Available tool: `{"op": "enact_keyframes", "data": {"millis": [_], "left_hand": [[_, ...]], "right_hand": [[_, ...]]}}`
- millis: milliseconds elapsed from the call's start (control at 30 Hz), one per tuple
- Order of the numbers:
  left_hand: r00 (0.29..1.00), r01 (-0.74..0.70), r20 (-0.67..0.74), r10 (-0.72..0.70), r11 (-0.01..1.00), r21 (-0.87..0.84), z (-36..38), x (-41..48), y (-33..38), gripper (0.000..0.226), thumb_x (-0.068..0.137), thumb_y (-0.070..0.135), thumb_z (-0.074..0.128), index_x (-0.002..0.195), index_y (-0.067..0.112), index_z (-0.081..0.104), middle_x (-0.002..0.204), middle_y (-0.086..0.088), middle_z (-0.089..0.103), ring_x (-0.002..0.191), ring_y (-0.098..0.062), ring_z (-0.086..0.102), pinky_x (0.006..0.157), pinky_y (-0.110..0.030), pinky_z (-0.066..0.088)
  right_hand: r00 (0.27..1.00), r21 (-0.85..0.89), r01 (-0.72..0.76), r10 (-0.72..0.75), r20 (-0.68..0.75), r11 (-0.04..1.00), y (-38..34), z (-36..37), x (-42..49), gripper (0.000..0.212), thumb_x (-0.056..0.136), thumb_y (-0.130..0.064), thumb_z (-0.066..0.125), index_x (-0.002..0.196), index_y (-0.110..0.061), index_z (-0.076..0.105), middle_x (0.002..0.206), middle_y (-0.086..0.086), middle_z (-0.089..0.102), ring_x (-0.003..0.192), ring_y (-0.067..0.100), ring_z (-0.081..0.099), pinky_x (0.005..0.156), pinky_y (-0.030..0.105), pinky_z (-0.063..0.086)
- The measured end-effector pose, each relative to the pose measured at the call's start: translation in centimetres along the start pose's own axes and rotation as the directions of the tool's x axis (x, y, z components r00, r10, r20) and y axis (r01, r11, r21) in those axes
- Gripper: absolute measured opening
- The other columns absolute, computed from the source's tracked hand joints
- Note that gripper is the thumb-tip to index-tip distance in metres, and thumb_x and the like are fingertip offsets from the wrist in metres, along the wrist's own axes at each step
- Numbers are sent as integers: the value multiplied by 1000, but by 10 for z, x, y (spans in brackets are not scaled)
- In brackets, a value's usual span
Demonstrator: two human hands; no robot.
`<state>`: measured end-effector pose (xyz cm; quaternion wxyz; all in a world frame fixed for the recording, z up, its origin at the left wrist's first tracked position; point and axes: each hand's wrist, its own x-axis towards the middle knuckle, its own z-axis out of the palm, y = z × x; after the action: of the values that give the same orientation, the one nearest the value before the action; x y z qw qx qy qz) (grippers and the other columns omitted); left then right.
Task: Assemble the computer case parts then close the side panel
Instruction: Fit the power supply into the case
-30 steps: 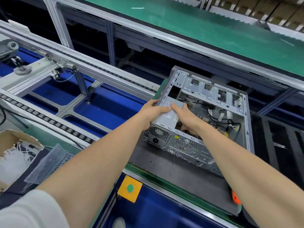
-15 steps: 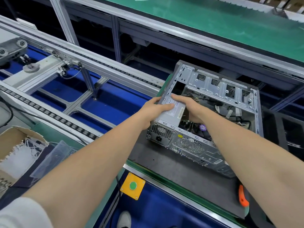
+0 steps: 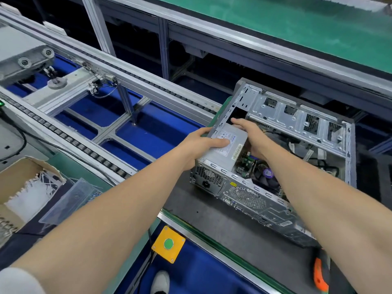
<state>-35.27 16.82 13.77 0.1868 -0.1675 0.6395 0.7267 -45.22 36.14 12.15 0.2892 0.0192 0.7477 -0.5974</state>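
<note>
A: Fingers [image 3: 220, 143] of your left hand [image 3: 201, 145] and right hand [image 3: 252, 139] both grip the power supply [image 3: 224, 149]. Why two-handed?

B: It sits in the computer case [image 3: 297, 124] rear corner; you're likely squaring it to the fan grille.

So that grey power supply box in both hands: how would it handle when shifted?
The power supply looks like a rigid metal box, so probably stiff and fairly heavy for its size. Smooth sides may be slippery; the left hand and right hand bracket it inside the case.
</note>
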Motion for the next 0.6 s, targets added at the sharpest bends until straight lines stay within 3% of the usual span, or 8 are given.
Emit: {"op": "enact_keyframes", "data": {"millis": [133, 233, 300, 400, 467, 533, 600], "left_hand": [[1000, 2, -22, -1, 999, 32, 2, -4, 0, 70, 70, 30, 94, 131, 23, 59, 108, -2, 78, 87, -23, 78, 73, -38, 63], [999, -4, -36, 7, 997, 80, 1, -4, -1, 64, 70, 39, 93, 125, 21, 64, 104, 1, 79, 90, -22, 77, 84, -42, 62], [999, -4, -38, 10, 991, 133, 2, -4, 1, 58, 69, 46, 92, 117, 23, 68, 103, 2, 79, 94, -22, 76, 94, -46, 58], [999, -8, -50, 16, 986, 164, 4, -6, 3, 58, 68, 50, 91, 115, 23, 69, 100, 3, 79, 92, -21, 77, 95, -47, 58], [997, -7, -74, 21, 982, 190, 5, -8, 4, 62, 66, 55, 90, 116, 24, 70, 102, 3, 79, 94, -22, 76, 96, -47, 58], [996, -3, -88, 20, 980, 198, 6, -9, 4, 63, 65, 58, 90, 115, 25, 70, 101, 4, 79, 94, -21, 76, 95, -47, 58], [996, -5, -83, 23, 978, 211, 7, -9, 5, 64, 63, 61, 90, 114, 26, 70, 98, 6, 79, 91, -19, 76, 93, -45, 59]], "right_hand": [[957, -193, -69, 119, 265, 979, -19, -8, -3, 58, 87, -61, 65, 124, -17, 74, 114, 16, 73, 97, 32, 70, 88, 45, 50], [917, -296, -110, 212, 337, 949, -22, -15, -9, 60, 82, -76, 66, 127, -36, 72, 125, 5, 74, 118, 35, 68, 94, 55, 54], [912, -332, -85, 207, 353, 939, -17, -16, -12, 63, 77, -78, 72, 123, -36, 75, 127, 2, 74, 126, 35, 63, 101, 62, 52], [946, -411, -3, 136, 294, 912, -16, -14, -16, 75, 77, -88, 63, 125, -32, 75, 130, -3, 73, 129, 26, 62, 113, 55, 42], [960, -487, 100, 44, 276, 868, -17, -12, -18, 75, 77, -93, 56, 117, -34, 79, 122, -9, 76, 121, 13, 68, 115, 48, 41], [969, -510, 163, -40, 243, 845, -16, -10, -18, 65, 76, -94, 55, 105, -42, 81, 110, -25, 76, 107, -5, 68, 114, 42, 44], [975, -472, 196, -116, 192, 860, -13, -10, -19, 47, 76, -91, 59, 96, -54, 80, 105, -40, 69, 107, -18, 60, 113, 35, 43]]}}
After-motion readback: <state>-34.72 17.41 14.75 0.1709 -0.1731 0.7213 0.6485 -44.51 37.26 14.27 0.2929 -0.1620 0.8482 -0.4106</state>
